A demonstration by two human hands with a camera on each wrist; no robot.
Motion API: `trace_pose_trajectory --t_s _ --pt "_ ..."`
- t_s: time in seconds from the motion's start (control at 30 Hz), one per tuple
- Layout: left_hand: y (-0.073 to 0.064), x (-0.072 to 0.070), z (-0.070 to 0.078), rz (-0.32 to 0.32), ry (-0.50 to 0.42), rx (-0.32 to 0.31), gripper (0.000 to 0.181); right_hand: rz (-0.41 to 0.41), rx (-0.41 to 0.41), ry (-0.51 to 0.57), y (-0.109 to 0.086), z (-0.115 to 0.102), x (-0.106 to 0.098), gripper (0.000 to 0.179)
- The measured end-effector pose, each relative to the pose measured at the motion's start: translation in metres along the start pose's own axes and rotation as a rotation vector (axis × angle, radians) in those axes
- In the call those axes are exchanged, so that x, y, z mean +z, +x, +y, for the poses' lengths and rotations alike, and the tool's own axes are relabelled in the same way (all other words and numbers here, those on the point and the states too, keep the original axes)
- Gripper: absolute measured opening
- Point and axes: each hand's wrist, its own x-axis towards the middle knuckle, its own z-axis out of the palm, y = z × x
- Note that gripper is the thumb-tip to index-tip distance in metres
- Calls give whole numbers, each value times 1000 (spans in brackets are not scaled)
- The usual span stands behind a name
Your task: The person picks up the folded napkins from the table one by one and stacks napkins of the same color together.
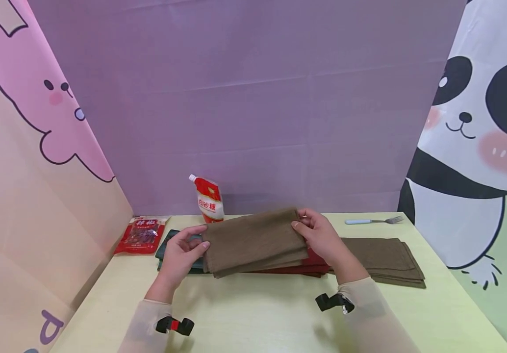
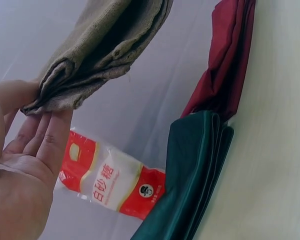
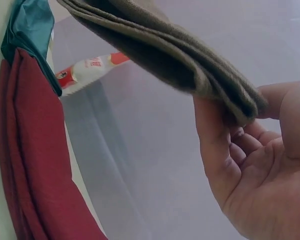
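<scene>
Both hands hold up a folded brown cloth [image 1: 253, 240] by its two ends, raised over the table. At its left end my left hand [image 1: 182, 255] pinches the edge between thumb and fingers; the left wrist view shows the layered fold of the cloth [image 2: 100, 55] there. My right hand [image 1: 324, 235] pinches the upper right corner, thumb on the near face. Below and behind the raised cloth lie a folded dark green cloth [image 2: 190, 170] and a folded red cloth [image 3: 45, 145], side by side and partly hidden in the head view.
Another folded brown cloth [image 1: 386, 260] lies on the table [image 1: 253, 318] at the right. A fork with a pale handle [image 1: 359, 221] rests behind it. At the back stands a red-and-white sugar pouch [image 1: 210, 201]. A red chili packet [image 1: 142, 235] is at the far left.
</scene>
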Motion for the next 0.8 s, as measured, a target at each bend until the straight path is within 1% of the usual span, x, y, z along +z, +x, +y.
trace_pose_trajectory --t_s 0.1,0.23,0.47,0.57,0.7,0.8 --pt "2 5 1 -35 -11 19 45 35 -11 -31 -1 -1 -5 30" --pt "5 11 0 -57 -23 39 48 66 -33 -65 -1 -2 -12 32" --pt "11 25 3 -93 -48 11 53 107 -54 -71 -4 0 -24 36" --pt "14 31 1 -117 -72 3 56 122 -58 -80 -4 0 -30 36" --pt "18 38 -2 -145 -90 -6 61 127 -58 -53 -3 2 -37 33" --pt "20 44 -2 -156 -86 1 63 119 -56 -29 -3 3 -40 32"
